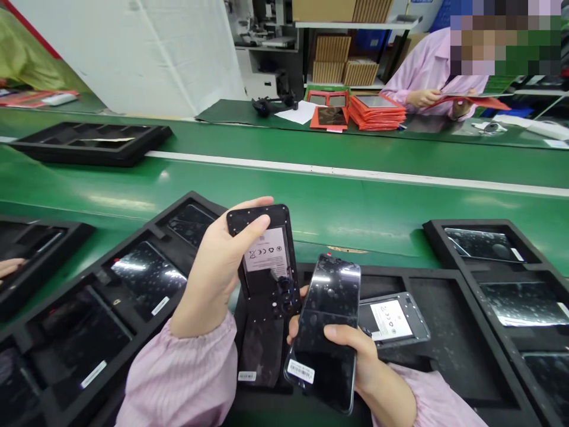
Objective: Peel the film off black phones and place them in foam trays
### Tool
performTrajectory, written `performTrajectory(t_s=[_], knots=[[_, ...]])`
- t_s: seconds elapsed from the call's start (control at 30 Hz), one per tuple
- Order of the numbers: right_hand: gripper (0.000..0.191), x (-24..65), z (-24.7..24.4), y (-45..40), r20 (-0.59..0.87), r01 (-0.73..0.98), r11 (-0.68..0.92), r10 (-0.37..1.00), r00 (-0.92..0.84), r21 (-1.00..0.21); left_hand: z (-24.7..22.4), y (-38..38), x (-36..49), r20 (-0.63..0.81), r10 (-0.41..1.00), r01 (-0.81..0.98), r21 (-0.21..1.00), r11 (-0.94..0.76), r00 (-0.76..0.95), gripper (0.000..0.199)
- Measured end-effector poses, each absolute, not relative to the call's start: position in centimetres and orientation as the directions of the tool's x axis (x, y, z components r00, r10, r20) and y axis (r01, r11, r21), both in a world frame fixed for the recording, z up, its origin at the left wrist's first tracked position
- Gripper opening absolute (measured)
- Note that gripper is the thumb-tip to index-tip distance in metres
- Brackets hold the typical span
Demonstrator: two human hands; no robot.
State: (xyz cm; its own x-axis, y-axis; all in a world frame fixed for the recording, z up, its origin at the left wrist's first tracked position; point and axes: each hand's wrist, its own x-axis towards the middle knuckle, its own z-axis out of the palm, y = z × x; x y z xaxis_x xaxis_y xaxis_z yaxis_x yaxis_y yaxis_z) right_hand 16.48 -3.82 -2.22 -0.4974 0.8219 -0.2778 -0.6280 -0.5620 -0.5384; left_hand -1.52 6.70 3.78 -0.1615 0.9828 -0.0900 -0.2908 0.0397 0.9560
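My left hand (213,267) grips a phone with its back off (264,308), its white-labelled battery and camera parts facing me. My right hand (355,350) holds a phone with a dark glossy screen (326,308), thumb across the front and a white barcode sticker near the lower end. The two phones are close together, the screen one lower and to the right. Below them is a black foam tray (448,350). In it lie another open-backed phone (395,320) with its battery label showing and, partly hidden under my left phone, a dark phone (262,350) with a small sticker.
Black foam trays holding dark-screened phones stand at the left (146,314) and right (498,284). Another tray (89,142) sits farther back on the green bench (275,184). A person in pink (427,65) handles a red-edged sheet beside stacked red folders (376,112). Someone's fingers (11,267) show at the left edge.
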Motion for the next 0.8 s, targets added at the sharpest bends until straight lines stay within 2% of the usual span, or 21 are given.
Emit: performTrajectory(t_s=[0.1,0.3,0.43,0.63,0.8], knots=[[0.070,16.4,-2.2,-3.8,-0.271,-0.626,-0.560,0.822,-0.500,-0.543,4.2,6.1,-1.5,-0.053,0.972,-0.276,0.961,-0.012,-0.227,0.039],[0.068,16.4,-2.5,-3.9,-0.274,-0.627,-0.551,0.829,-0.489,-0.550,4.4,5.3,-1.4,-0.010,0.966,-0.247,0.967,-0.056,-0.258,0.026],[0.074,16.6,-2.6,-3.9,-0.282,-0.627,-0.556,0.827,-0.487,-0.546,4.5,5.1,-1.4,-0.001,0.964,-0.231,0.971,-0.063,-0.267,0.024],[0.074,16.6,-2.5,-3.9,-0.305,-0.619,-0.572,0.817,-0.489,-0.538,4.9,4.8,-1.6,-0.007,0.984,-0.257,0.966,-0.040,-0.178,0.020],[0.069,16.3,-2.1,-3.8,-0.317,-0.616,-0.597,0.799,-0.511,-0.514,5.1,4.4,-1.6,0.081,0.987,-0.198,0.974,-0.107,-0.136,0.015]])
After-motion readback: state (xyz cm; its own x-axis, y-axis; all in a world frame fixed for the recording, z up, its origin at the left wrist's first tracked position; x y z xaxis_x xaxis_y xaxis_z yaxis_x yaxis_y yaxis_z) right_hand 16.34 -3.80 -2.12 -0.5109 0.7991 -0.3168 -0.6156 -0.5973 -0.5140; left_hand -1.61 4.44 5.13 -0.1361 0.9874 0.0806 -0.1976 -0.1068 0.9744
